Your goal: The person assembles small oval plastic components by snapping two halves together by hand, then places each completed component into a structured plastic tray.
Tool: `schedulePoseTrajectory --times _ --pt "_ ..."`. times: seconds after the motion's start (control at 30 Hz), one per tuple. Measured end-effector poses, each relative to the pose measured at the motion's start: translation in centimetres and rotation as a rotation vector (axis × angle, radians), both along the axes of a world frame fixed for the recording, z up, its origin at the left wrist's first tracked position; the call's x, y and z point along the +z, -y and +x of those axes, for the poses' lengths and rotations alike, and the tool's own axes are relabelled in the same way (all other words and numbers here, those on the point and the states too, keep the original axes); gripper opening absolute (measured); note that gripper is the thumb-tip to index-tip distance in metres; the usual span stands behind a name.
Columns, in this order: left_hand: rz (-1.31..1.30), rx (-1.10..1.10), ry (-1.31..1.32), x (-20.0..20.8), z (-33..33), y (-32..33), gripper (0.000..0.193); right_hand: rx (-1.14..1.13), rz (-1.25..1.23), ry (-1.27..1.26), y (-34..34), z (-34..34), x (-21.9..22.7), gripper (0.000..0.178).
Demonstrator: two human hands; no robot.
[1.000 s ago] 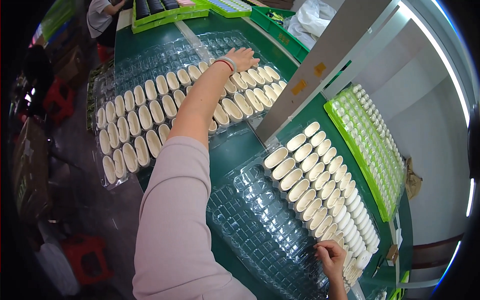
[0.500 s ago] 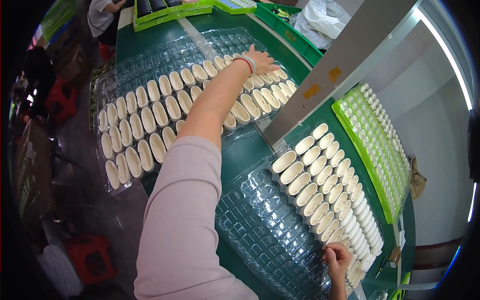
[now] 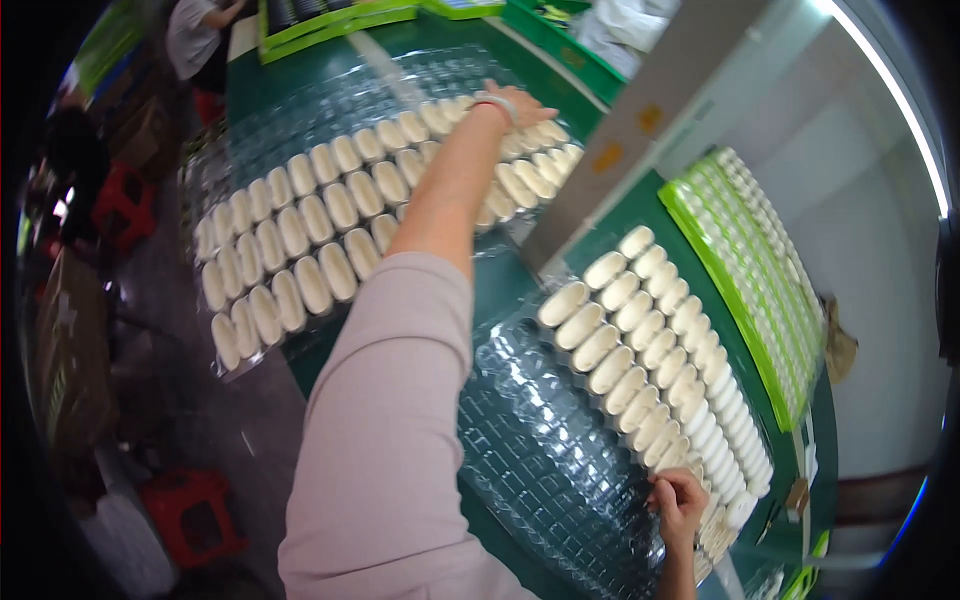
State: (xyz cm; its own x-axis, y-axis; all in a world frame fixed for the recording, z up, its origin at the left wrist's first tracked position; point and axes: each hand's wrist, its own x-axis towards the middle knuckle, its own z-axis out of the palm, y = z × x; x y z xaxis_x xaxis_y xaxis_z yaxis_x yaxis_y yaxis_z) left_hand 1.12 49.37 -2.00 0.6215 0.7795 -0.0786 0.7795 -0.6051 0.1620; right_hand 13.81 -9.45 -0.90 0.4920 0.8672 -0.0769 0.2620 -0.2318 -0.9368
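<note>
My left hand point(image 3: 517, 106) reaches far out over the back right part of a clear plastic tray holding rows of cream oval hollow shells point(image 3: 313, 286). Its fingers look stretched and apart, slightly blurred, with nothing visible in them. My right hand point(image 3: 681, 503) is curled, thumb against fingers, beside the near end of a second group of cream oval shells point(image 3: 597, 348). What its fingers pinch, if anything, is hidden. Smooth white oval pieces point(image 3: 738, 508) lie along the right side of that second group.
An unfilled clear blister tray point(image 3: 545, 455) lies in front on the green table. A grey metal post point(image 3: 610, 150) stands between the two groups. Right of it is a bright green tray point(image 3: 735, 290) of small white parts. A red stool point(image 3: 192, 512) and another person point(image 3: 195, 40) are at left.
The view has shifted a little, and the shells appear slightly higher in it. My left hand stays over the far shells; my right hand keeps its curled shape beside the nearer group.
</note>
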Motion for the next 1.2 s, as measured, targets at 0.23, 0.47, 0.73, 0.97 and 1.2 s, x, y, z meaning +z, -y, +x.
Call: schedulePoseTrajectory --times 0.23,0.47,0.73,0.97,1.2 --pt "0.368 -0.535 0.405 -6.2 -17.4 -13.2 0.044 0.228 0.199 -0.017 -1.7 0.5 2.9 0.011" --pt "0.329 -0.439 -0.037 0.5 -17.7 -9.0 0.029 -0.176 -0.032 0.525 10.1 7.1 7.6 0.023" --pt "-0.176 -0.349 -0.246 14.5 -14.3 26.9 0.018 0.031 -0.403 0.618 15.8 4.1 6.5 0.025" --pt "-0.564 -1.149 0.124 9.7 -4.9 42.6 0.038 0.110 -0.376 0.788 17.7 2.9 4.3 0.016" --pt "-0.831 -0.997 0.573 5.4 -0.1 47.1 0.083 0.213 0.082 -0.003 12.2 3.1 6.2 0.013"
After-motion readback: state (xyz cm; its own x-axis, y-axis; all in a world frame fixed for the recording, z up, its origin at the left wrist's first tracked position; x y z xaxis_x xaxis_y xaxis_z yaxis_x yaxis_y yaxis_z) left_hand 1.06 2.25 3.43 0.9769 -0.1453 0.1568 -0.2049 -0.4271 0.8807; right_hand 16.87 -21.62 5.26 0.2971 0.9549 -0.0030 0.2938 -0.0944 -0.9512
